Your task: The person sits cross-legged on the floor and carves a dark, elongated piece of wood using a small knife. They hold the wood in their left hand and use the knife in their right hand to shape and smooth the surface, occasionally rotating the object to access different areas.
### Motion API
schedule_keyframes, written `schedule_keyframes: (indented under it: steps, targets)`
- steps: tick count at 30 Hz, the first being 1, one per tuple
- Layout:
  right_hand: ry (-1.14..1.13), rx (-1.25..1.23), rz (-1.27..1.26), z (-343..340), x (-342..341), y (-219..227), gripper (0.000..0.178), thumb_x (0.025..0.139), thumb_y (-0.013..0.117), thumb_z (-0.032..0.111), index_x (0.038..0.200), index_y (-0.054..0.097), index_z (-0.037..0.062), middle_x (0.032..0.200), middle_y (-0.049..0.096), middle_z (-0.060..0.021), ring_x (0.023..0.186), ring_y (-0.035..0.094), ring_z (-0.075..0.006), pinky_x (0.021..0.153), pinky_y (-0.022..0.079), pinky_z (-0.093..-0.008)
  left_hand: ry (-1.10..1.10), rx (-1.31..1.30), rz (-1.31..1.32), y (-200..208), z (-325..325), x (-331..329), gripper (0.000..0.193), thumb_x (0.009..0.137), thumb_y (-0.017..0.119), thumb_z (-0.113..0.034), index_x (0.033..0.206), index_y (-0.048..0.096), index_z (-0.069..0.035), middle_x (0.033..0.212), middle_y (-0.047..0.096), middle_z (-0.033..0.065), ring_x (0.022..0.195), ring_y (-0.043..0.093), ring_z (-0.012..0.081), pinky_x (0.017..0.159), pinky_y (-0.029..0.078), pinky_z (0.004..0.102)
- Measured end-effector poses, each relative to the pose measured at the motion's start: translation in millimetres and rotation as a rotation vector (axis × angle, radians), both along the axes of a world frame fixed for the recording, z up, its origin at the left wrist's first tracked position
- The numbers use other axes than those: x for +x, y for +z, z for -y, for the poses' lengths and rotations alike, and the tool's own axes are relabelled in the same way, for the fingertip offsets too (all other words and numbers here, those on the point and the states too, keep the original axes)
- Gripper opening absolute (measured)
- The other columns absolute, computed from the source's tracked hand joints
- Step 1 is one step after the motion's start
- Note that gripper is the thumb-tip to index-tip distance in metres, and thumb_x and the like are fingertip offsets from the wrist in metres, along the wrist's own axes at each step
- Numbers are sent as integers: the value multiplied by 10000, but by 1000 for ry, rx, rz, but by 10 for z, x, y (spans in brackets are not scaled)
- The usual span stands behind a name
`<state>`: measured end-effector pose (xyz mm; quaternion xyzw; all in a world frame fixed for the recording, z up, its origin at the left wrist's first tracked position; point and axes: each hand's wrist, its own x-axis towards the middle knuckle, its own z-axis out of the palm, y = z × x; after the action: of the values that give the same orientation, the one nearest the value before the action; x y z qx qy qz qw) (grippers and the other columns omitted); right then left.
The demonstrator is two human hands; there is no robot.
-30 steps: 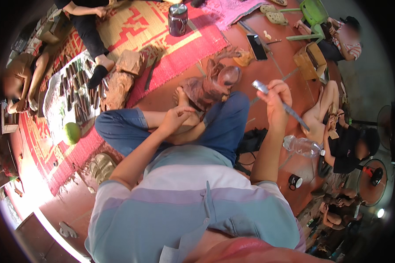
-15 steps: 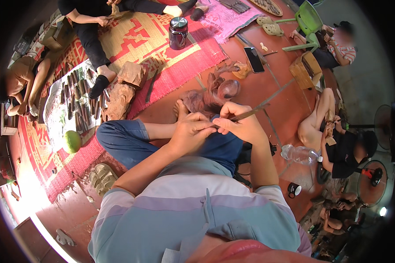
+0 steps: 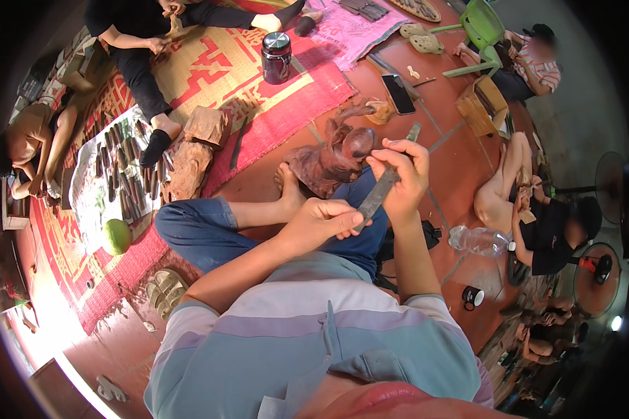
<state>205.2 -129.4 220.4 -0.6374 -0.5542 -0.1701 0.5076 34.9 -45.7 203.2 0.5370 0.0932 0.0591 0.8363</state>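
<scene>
A long, flat grey bar (image 3: 376, 201), like a flat file or blade, slants across my lap between my two hands. My right hand (image 3: 408, 183) grips its middle with thumb and fingers, and the greenish far end shows beyond the fingertips. At the near end, my left hand (image 3: 321, 227) is closed, with its thumb pressed against the bar. Just beyond my hands a dark reddish-brown wood carving (image 3: 325, 164) with a rounded knob stands on the tiles, close to my bare foot (image 3: 290, 185).
A phone (image 3: 398, 94), a dark jar (image 3: 277, 61) and rough wood blocks (image 3: 192, 167) lie ahead. At left, many carving tools (image 3: 129, 160) lie on a white sheet near a green round fruit (image 3: 117, 236). A plastic bottle (image 3: 479, 241) and mug (image 3: 473, 297) stand right; other people sit around.
My right hand has turned upright and lifted, bringing the bar's flat face into view. My left hand has shifted slightly toward me, and the hands are farther apart.
</scene>
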Motion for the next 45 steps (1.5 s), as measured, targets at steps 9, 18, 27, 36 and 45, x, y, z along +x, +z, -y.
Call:
schedule_keyframes:
  steps: [9,18,27,36,45]
  targets:
    - [313,-245,-512,-48,413,341,266,792,688,-14,1055,679,22,960,584,-67,834,621,-132,683,521,-243,521,497,165,-496,-553,561,873,789,755,-138,1457,201,-45,1395,371,169,1283,396,255,1070,329,381]
    - [358,-460,-131,-333,624,346,149,698,745,16,797,638,46,814,660,-46,1126,593,-240,816,482,-329,386,244,266,-756,-493,837,953,727,811,-106,1442,188,-13,1393,368,150,1298,369,225,1083,311,354]
    - [496,-701,72,-604,661,535,128,689,724,53,779,633,56,785,641,-88,1016,627,-292,808,480,-386,487,363,203,-696,-440,838,887,694,840,-123,1371,279,-2,1234,512,134,1152,502,200,990,417,343]
    - [542,-478,-72,-607,774,524,121,705,709,14,792,627,34,798,659,-80,885,672,-251,786,509,-365,487,434,173,-705,-457,847,856,687,846,-157,1336,310,-6,1186,515,117,1102,504,186,971,413,332]
    - [582,-680,11,-681,711,795,118,730,703,9,840,663,21,802,661,-92,1046,632,-285,906,480,-373,471,388,171,-663,-456,837,831,683,843,-136,1312,316,-5,1171,492,113,1103,483,192,983,399,334]
